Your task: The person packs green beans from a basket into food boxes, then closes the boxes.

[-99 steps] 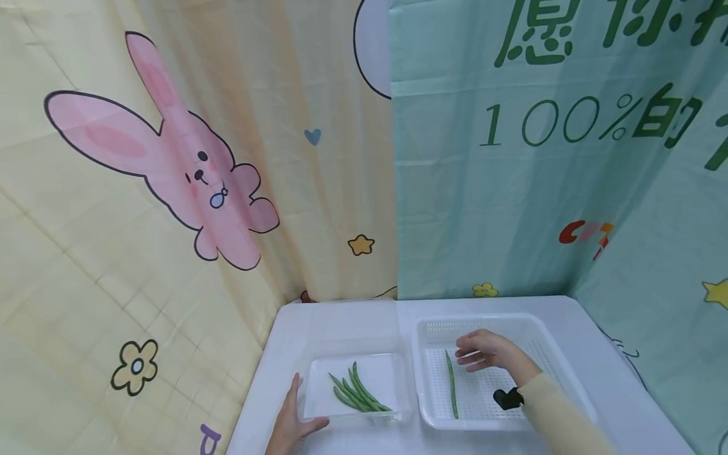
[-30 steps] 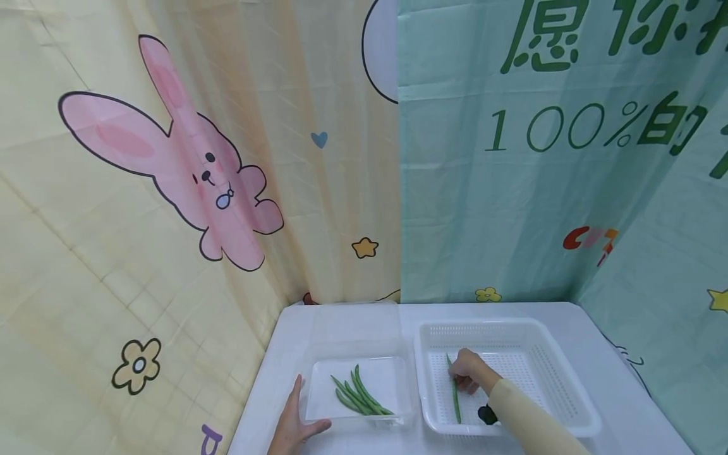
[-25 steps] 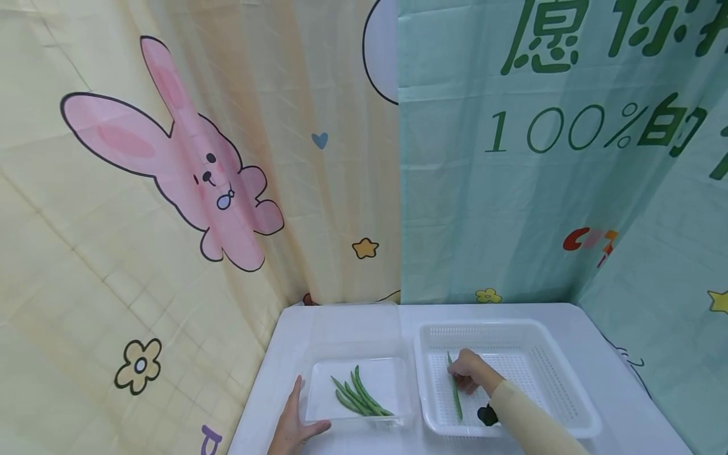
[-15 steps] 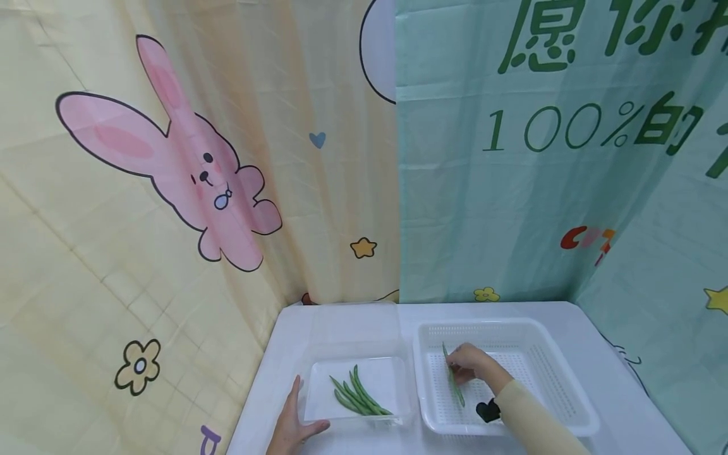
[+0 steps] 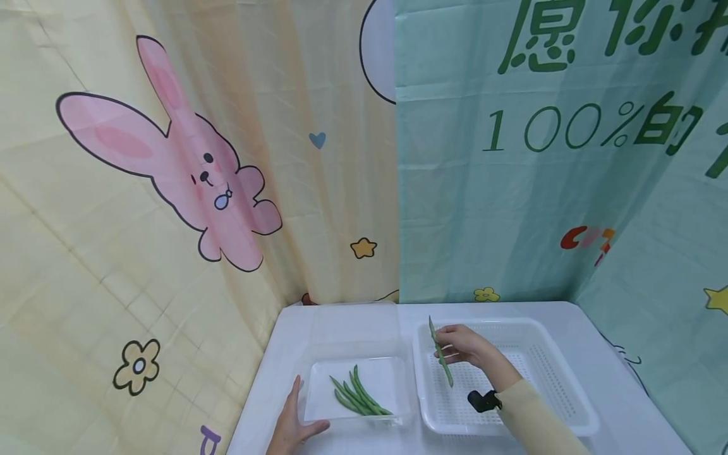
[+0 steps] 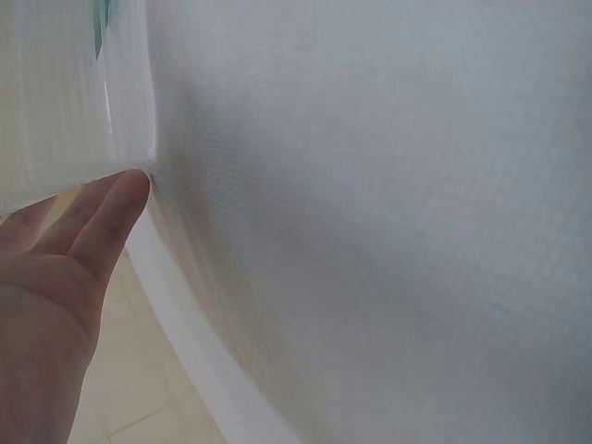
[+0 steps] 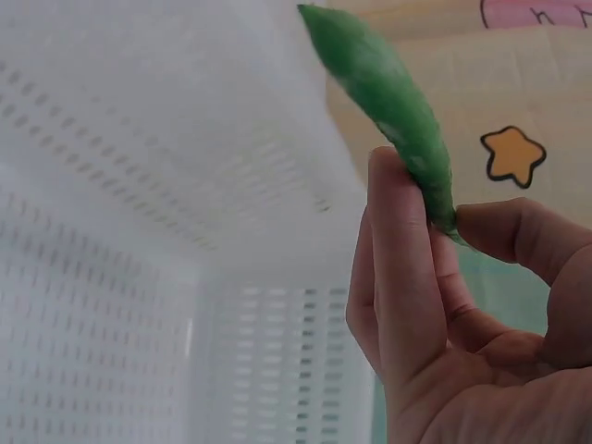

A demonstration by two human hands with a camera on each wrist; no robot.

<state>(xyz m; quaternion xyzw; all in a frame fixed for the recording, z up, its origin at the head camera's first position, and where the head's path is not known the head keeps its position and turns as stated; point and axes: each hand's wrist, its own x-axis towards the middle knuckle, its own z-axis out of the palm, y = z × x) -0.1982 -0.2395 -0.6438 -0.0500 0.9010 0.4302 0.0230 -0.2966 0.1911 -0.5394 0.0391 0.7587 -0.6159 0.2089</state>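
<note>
My right hand pinches one green bean between thumb and fingers, lifted over the left part of a white perforated basket. In the right wrist view the bean slants up from the fingertips, with the basket wall beside it. Several green beans lie fanned in a clear plastic container to the left. My left hand spreads thumb and fingers around its near left corner. The left wrist view has straight fingers touching the container's lower edge.
Container and basket stand side by side on a white-covered table. A clear flap or lid extends behind the container. Printed curtains close in the back and sides. A black wrist device sits under my right wrist.
My right hand came down into the basket, took hold of the bean lying there and raised it, up and leftward. The left hand stayed at the container.
</note>
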